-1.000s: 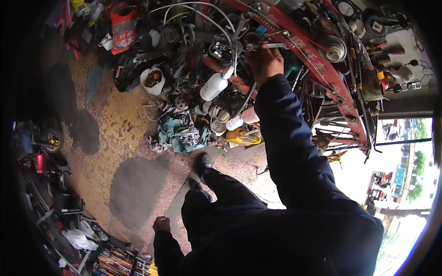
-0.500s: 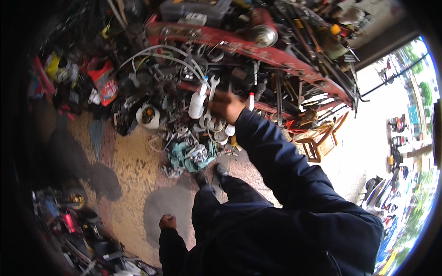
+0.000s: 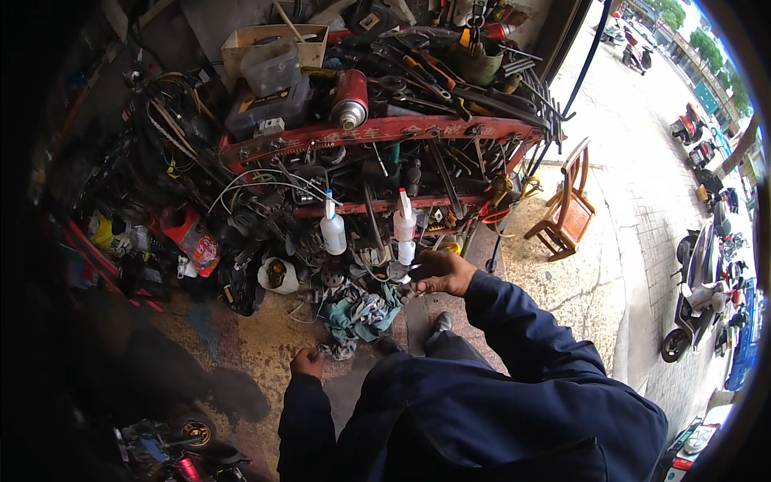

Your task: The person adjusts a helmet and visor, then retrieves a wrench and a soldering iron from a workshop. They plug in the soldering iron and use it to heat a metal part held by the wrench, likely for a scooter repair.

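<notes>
I'm reading this off the head view, biggest first. The floor (image 3: 257, 325) is patchy, yellow with dark stains. The red rack (image 3: 377, 132) runs across the upper middle, crammed with tools, a lower red rail beneath its front beam. Outside, far right, I get a parked scooter (image 3: 699, 309) with others nearby. A wooden chair (image 3: 572, 218) stands right of the rack, well apart from both hands. Dark toolbox (image 3: 273, 108) at the rack's left end; red bag (image 3: 193, 241) in the clutter below. A green-and-grey cloth heap (image 3: 361, 313) lies on the floor, between the hands as I see them. White bucket (image 3: 277, 275) just left of it, dark stuff inside. Red can (image 3: 349, 96) on the rack top. A blue-topped spray bottle (image 3: 333, 233) and a red-topped spray bottle (image 3: 404, 217) crowd the stretch between my right hand and the rack. The plain white bottle (image 3: 406, 253) is nearest that hand, just beside its fingers; touching, can't tell. Right hand (image 3: 446, 273): fingers curved, thumb apart; can't tell if it grips anything. Left hand (image 3: 307, 364): low, left of the cloth, fingers folded in, contents hidden.
</notes>
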A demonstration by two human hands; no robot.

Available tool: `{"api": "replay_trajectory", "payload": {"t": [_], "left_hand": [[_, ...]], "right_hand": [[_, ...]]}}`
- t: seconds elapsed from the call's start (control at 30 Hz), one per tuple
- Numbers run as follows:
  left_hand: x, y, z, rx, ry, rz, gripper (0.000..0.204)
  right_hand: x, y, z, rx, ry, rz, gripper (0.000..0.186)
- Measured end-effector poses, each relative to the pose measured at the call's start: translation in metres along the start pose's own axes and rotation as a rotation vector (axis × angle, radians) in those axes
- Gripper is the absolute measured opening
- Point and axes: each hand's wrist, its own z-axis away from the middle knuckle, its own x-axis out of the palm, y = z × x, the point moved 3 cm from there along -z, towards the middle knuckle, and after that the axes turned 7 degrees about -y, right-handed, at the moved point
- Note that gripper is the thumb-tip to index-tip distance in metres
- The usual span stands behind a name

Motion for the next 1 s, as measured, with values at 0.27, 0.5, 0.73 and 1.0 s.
{"api": "replay_trajectory", "payload": {"t": [0.27,0.5,0.73,1.0], "left_hand": [[0.011,0.149,0.003,0.192,-0.117,-0.067,0.033],[0.07,0.195,0.001,0.312,-0.205,-0.111,0.036],[0.114,0.188,-0.037,0.544,-0.273,-0.109,0.033],[0.181,0.314,-0.054,0.74,-0.542,-0.346,0.031]], "right_hand": [[-0.08,0.065,0.101,0.184,0.554,0.394,0.024],[-0.125,0.131,0.164,0.404,0.632,0.156,0.028],[-0.112,0.163,0.213,0.73,0.691,0.364,0.024],[-0.01,0.19,0.356,0.882,0.899,0.041,0.028]]}}
